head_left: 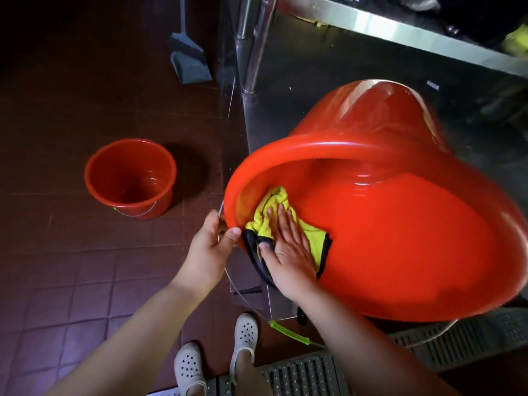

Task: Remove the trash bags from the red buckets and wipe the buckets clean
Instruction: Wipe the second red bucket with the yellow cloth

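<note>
Red glossy plastic bucket, large (400,238), tipped on its side with its mouth toward the person and its base against the stainless steel counter (300,90). No trash bag visible in it, so the bag step looks done here; judged step in hand: wiping the inside wall.

Right hand (285,247) lies flat, fingers straight, pressing a yellow microfibre cloth with dark edging (274,212) against the inner wall just inside the rim. Grip there is released: a palm press, not a clench. Left hand (211,250) is curled round the bucket's rim at its near left edge, thumb on the lip, steadying the tilt; the thin wire bail handle with a green plastic sleeve (288,332) hangs below.

Second, smaller red plastic bucket (130,178) stands upright on the dark red tiled floor (57,252), well apart to the left, also without a bag; interior shines, possibly wet.

Surfaces: smooth, rounded, reflective plastic; cloth soft, bunched, folded over the rim. Grey dustpan (188,67) leans near the counter leg. Metal drain grating (300,372) by the white perforated clogs (243,332).

Next move, as judged: sweep the cloth round the wall toward the base while the left hand turns the bucket. Risk: slick plastic slipping from that 1-handed hold.
</note>
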Demonstrator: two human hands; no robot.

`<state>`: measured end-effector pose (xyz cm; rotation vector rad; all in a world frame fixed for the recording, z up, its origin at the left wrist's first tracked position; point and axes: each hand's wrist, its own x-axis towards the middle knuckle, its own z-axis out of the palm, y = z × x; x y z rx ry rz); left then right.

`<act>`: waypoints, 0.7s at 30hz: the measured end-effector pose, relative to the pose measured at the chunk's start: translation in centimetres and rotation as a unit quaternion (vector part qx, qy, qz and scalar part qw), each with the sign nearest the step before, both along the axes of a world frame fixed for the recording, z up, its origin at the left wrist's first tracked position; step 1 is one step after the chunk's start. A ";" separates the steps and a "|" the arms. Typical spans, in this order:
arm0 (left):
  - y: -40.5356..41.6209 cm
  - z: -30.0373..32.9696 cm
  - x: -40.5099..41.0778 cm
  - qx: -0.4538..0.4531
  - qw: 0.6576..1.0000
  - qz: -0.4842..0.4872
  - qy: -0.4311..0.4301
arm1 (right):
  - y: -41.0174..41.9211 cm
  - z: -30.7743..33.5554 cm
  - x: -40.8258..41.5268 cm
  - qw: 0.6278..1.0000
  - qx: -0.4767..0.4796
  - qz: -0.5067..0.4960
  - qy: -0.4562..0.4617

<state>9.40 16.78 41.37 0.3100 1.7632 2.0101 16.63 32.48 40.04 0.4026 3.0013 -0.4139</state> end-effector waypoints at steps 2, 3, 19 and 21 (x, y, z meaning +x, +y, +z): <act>0.1 0.7 -0.4 0.000 1.000 -0.008 0.028 | 1.4 0.0 -0.8 1.000 0.005 -0.013 0.010; 0.1 1.0 -0.6 0.001 0.999 -0.011 0.047 | 2.4 0.0 -1.4 1.000 0.011 -0.027 0.012; -1.4 7.6 -1.1 -0.095 0.968 -0.021 0.232 | 9.4 2.3 -5.6 0.973 0.078 -0.170 -0.134; -1.5 8.2 -1.0 -0.104 0.968 -0.023 0.228 | 7.2 3.4 -4.6 0.973 0.043 -0.180 -0.140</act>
